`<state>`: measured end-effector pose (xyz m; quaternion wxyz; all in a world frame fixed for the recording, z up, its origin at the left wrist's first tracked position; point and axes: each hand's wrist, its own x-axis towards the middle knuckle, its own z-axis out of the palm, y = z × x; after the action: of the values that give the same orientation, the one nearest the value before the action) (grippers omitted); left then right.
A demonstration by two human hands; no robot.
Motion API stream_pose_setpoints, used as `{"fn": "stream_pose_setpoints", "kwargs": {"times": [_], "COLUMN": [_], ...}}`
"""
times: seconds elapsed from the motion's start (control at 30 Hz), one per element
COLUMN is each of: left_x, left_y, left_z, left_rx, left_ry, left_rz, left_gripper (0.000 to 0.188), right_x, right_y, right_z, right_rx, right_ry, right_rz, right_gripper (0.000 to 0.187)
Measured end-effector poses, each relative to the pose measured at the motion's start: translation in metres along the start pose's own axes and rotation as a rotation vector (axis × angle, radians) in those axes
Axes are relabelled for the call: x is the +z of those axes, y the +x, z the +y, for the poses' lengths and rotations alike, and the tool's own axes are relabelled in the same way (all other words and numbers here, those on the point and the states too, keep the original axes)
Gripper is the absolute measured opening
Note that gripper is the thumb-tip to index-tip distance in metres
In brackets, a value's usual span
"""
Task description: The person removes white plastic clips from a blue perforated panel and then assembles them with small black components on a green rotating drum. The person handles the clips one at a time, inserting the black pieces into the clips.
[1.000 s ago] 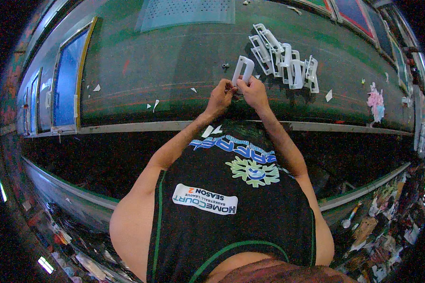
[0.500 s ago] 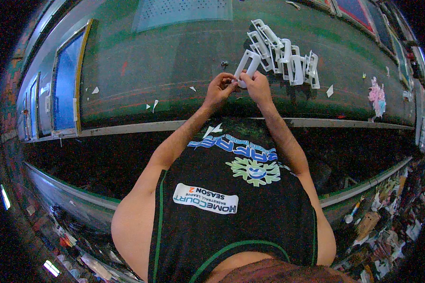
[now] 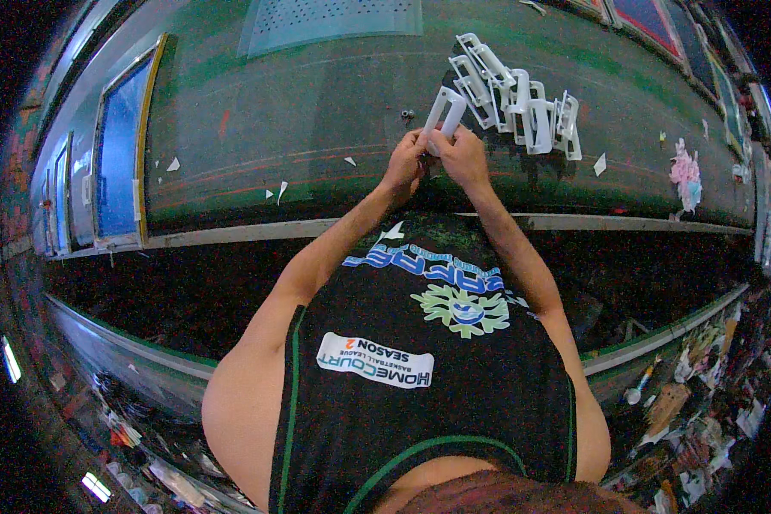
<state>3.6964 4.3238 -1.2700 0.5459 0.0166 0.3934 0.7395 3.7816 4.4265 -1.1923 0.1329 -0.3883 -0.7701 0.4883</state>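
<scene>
Head view: your left hand [image 3: 405, 160] and right hand [image 3: 463, 158] grip a white slotted plastic handle [image 3: 456, 114] by its near end above the desk [image 3: 274, 107], long axis pointing away and slightly rightward, near piled handles [image 3: 519, 96].

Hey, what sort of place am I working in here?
It looks like a small workshop, possibly for printing: there's a long, worn green worktable, a pile of similar white frame-shaped pieces lying on it, and a framed blue panel toward its left end.
</scene>
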Motion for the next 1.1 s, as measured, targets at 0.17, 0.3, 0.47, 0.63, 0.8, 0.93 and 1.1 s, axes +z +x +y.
{"fn": "stream_pose_setpoints", "kwargs": {"times": [0.17,0.3,0.47,0.63,0.8,0.93,1.1], "left_x": [-0.004,-0.015,-0.032,-0.039,-0.038,-0.032,-0.026], "left_y": [0.011,0.010,0.007,0.006,0.009,0.016,0.029], "left_z": [0.006,0.018,0.039,0.059,0.077,0.081,0.080], "left_rx": [-0.010,-0.050,-0.195,-0.239,-0.222,0.391,0.660], "left_ry": [0.048,-0.041,0.045,0.144,0.498,1.261,1.602], "left_rz": [0.032,-0.052,-0.101,-0.115,-0.019,0.033,-0.033], "left_gripper": [0.031,0.034,0.039,0.036,0.027,0.024,0.028], "right_x": [0.004,0.002,-0.001,0.000,-0.001,-0.001,0.005], "right_y": [0.013,0.022,0.026,0.025,0.020,0.026,0.037], "right_z": [0.014,0.032,0.039,0.028,0.023,0.031,0.053], "right_rx": [0.062,0.044,0.132,0.037,-0.007,-0.005,-0.005], "right_ry": [0.004,0.023,0.281,0.263,0.391,0.294,0.050], "right_rz": [0.026,-0.006,-0.082,-0.180,-0.148,-0.092,-0.160], "right_gripper": [0.039,0.041,0.045,0.048,0.052,0.053,0.054]}}
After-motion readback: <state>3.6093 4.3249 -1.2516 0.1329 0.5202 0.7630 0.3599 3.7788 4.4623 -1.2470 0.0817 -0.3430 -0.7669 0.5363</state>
